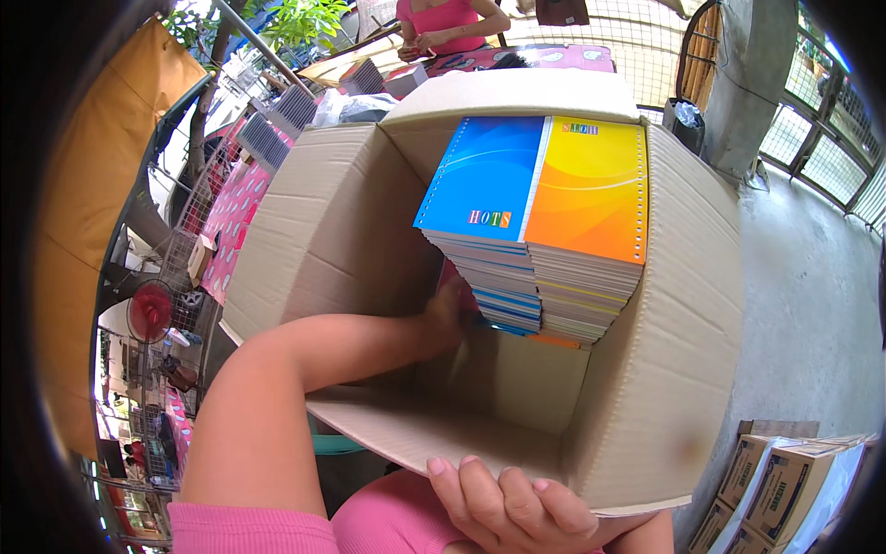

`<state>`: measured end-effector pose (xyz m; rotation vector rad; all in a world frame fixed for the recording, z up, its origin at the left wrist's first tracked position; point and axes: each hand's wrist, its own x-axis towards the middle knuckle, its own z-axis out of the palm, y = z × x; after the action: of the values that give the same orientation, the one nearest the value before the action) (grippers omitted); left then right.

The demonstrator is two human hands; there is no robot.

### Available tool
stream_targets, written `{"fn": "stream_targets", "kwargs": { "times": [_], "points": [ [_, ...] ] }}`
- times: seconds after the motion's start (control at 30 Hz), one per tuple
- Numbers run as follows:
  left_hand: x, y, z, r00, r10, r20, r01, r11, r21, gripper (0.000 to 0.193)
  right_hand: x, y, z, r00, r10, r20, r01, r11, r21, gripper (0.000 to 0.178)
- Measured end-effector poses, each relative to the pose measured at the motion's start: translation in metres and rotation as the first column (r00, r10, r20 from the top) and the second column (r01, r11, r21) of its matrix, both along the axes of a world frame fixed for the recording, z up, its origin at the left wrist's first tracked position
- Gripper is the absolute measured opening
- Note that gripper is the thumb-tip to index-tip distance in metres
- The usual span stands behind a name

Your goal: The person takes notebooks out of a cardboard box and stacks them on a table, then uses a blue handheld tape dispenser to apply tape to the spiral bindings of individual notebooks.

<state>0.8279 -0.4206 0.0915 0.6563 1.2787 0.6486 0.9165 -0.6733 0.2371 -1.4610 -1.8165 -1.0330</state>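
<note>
An open cardboard box (678,360) takes up the middle of the head view, tilted toward me. Inside it, two tall stacks stand side by side against the far right: notebooks with blue covers (484,175) and notebooks with yellow-orange covers (595,189). Punched holes run along their outer edges. My left hand (448,314) reaches deep into the box, beside the lower part of the blue stack; shadow hides its fingers. My right hand (512,508) grips the box's near edge, fingers curled over the cardboard.
Across from me a person in a pink top (452,23) works at a table with a pink patterned cloth (554,57). Grey stacks (277,125) lie to the left, above a red fan (150,310). Packed cartons (784,489) stand at lower right on the concrete floor (812,314).
</note>
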Motion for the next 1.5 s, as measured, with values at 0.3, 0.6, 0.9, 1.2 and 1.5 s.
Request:
{"fn": "stream_targets", "kwargs": {
  "times": [0.3,0.6,0.9,1.2,1.5],
  "points": [
    [0.01,0.0,0.051,0.878,-0.382,-0.287,0.404,0.915,0.016,0.029,0.019,0.002,0.013,0.987,0.12,0.109,-0.117,0.992,-0.038,0.032],
    [0.003,-0.011,0.06,0.932,-0.339,-0.127,0.35,0.933,0.082,0.028,0.011,0.006,0.001,0.996,0.046,0.079,-0.051,0.996,0.071,0.03],
    [0.021,0.001,0.042,0.994,-0.11,0.026,0.111,0.994,-0.019,0.018,0.013,0.007,0.002,0.994,0.044,0.1,-0.052,0.996,0.076,0.03],
    [0.025,0.004,0.061,0.978,0.094,-0.184,-0.085,0.995,0.057,0.033,0.024,0.004,0.013,0.99,0.059,0.131,-0.055,0.998,-0.032,0.03],
    [-0.025,-0.039,0.182,0.978,0.085,-0.192,-0.118,0.978,-0.169,0.034,0.014,-0.002,0.024,0.992,0.059,0.114,-0.05,0.996,-0.079,0.034]
  ]
}}
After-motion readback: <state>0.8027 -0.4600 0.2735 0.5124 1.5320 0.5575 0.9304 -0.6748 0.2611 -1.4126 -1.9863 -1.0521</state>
